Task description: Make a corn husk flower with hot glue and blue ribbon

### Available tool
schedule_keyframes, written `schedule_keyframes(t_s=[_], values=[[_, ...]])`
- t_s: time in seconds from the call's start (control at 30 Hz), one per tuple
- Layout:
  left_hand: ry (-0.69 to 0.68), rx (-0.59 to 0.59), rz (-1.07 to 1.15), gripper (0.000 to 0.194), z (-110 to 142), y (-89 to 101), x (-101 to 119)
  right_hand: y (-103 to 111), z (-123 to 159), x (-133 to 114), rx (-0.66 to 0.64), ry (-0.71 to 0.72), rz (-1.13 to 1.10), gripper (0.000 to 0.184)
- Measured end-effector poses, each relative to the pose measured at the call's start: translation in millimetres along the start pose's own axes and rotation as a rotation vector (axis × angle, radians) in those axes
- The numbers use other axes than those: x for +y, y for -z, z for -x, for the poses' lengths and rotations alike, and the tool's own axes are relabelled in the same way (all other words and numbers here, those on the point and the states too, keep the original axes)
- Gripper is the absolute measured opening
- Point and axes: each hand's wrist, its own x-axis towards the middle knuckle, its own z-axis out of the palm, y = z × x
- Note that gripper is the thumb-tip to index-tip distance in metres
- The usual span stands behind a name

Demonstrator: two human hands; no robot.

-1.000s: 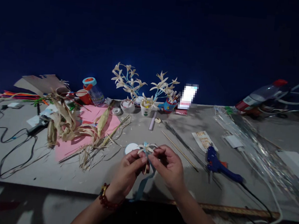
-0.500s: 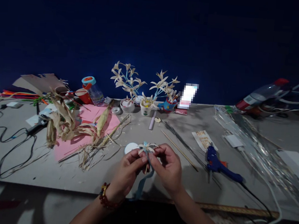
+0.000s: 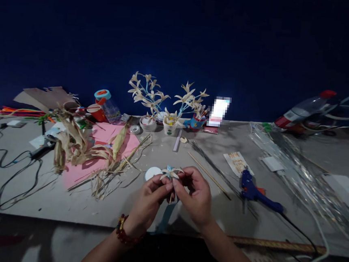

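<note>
My left hand (image 3: 148,204), with a red bead bracelet at the wrist, pinches the stem just under a small pale husk flower (image 3: 171,173). My right hand (image 3: 195,196) is closed on the same stem from the right, fingers curled beside the petals. A light blue ribbon (image 3: 163,217) hangs down from the stem between my hands. Both hands hover over the front middle of the grey table (image 3: 190,157). A white round lid (image 3: 152,173) lies just behind my left hand.
Dried corn husks (image 3: 78,147) lie on pink paper (image 3: 99,157) at the left. A blue glue gun (image 3: 256,193) with its cord lies to the right. Thin sticks (image 3: 210,173), finished husk flowers in cups (image 3: 165,101), a plastic bottle (image 3: 306,112) and black cables (image 3: 15,166) crowd the table.
My hands have shifted the flower slightly and my right fingers have curled closer round the stem. Little else has moved.
</note>
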Motion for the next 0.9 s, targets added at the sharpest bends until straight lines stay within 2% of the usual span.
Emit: schedule_keyframes(t_s=[0.27, 0.77, 0.9], values=[[-0.020, 0.006, -0.006, 0.016, 0.3, -1.6, 0.7, 2.1, 0.6, -2.2, -0.022, 0.017, 0.042, 0.011], [-0.061, 0.095, -0.082, 0.023, 5.9, -1.9, -2.2, 1.1, 2.1, -5.1, -0.051, 0.079, 0.143, 0.012], [-0.124, 0.075, -0.125, 0.020, 6.9, 0.0, -4.5, -0.9, 1.1, -7.7, -0.065, 0.103, 0.171, 0.010]])
